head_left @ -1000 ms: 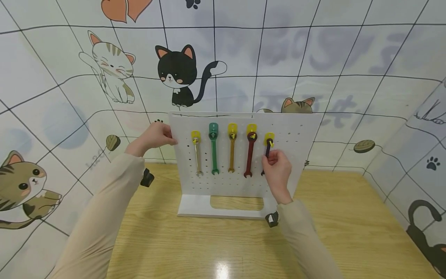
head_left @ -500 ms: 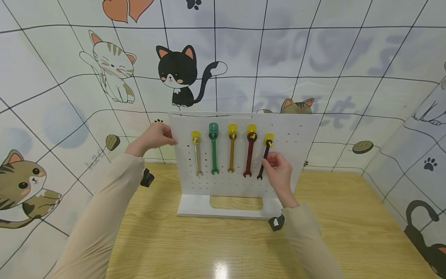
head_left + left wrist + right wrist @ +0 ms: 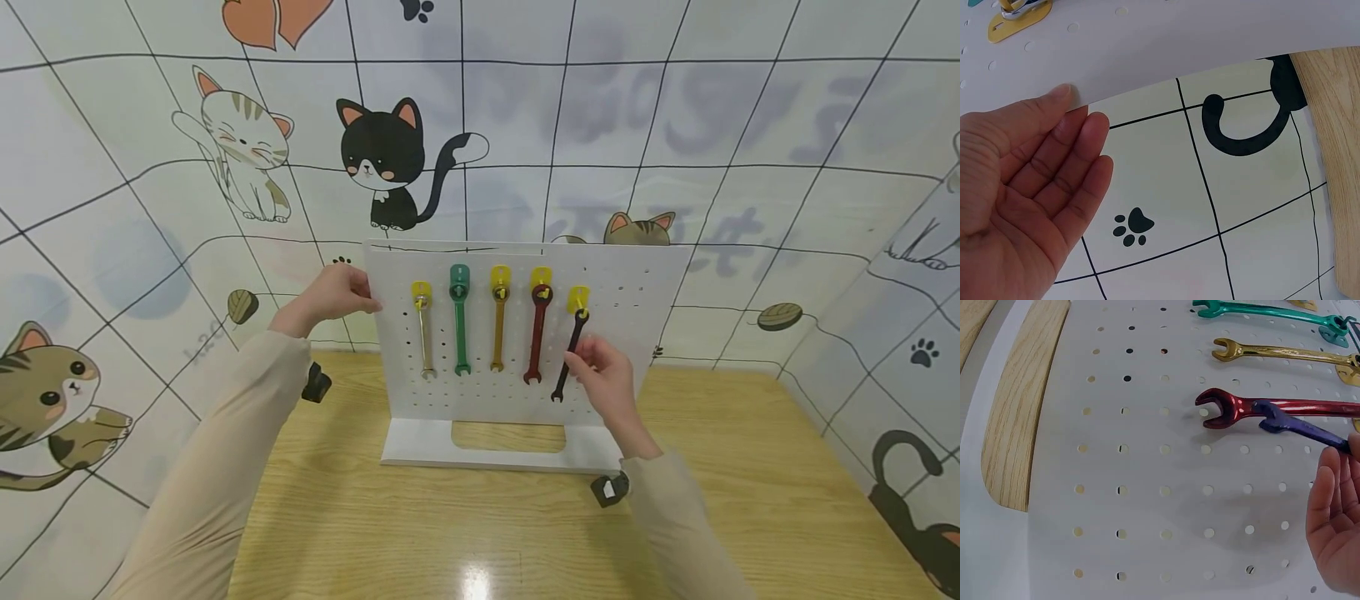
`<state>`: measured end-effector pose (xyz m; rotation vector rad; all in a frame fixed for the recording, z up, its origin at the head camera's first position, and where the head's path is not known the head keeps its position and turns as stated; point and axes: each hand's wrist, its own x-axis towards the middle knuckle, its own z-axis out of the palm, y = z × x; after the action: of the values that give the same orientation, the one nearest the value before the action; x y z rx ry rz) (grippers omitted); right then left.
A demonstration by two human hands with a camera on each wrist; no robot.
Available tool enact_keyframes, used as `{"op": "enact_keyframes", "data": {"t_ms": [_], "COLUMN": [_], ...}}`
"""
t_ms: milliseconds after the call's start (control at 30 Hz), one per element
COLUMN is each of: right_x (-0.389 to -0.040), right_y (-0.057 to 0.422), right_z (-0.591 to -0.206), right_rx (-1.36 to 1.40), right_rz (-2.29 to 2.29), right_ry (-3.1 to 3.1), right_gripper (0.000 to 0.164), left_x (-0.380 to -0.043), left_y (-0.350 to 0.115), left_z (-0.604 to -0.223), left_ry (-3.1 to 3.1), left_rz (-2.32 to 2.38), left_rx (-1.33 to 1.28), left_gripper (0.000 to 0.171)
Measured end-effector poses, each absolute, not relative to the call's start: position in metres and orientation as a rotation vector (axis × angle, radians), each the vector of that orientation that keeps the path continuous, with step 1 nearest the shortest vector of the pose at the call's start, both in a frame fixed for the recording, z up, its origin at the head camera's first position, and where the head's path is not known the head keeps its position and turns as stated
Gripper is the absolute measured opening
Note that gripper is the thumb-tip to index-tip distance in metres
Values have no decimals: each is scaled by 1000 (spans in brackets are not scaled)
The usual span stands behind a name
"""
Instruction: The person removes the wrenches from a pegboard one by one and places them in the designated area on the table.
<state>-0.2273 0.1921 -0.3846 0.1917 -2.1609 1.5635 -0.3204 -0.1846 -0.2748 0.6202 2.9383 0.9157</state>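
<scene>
My right hand pinches a dark purple combination wrench by its shank in front of the white pegboard. The wrench leans, its open end low and to the left. Its ring end sits just below a yellow hook. In the right wrist view the purple wrench's open end overlaps the red wrench. My left hand grips the board's left edge, thumb on the front and fingers going behind.
Silver, green, gold and red wrenches hang in a row on hooks. The board's white base has a cutout and stands on a wooden table. A cat-patterned wall covering rises behind.
My right hand has moved down and slightly right with the purple wrench. Its ring end has dropped from around the yellow hook to just below it. The left hand has stayed put.
</scene>
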Motion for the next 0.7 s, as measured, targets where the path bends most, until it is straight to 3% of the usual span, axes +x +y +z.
{"op": "enact_keyframes", "data": {"t_ms": [467,700], "right_x": [-201,-196], "right_y": [199,201], "right_z": [-355,-340], "right_rx": [260,236], "right_rz": [2063,2296], "right_ry": [-2118,-2072], "right_gripper": [7,14], "left_x": [-321,-322], "left_y": [-185,-185], "left_z": [-276,-276], "left_ry": [2924,2927], "left_rz": [932,934], "left_rx": [630,638], "left_gripper": [11,10]}}
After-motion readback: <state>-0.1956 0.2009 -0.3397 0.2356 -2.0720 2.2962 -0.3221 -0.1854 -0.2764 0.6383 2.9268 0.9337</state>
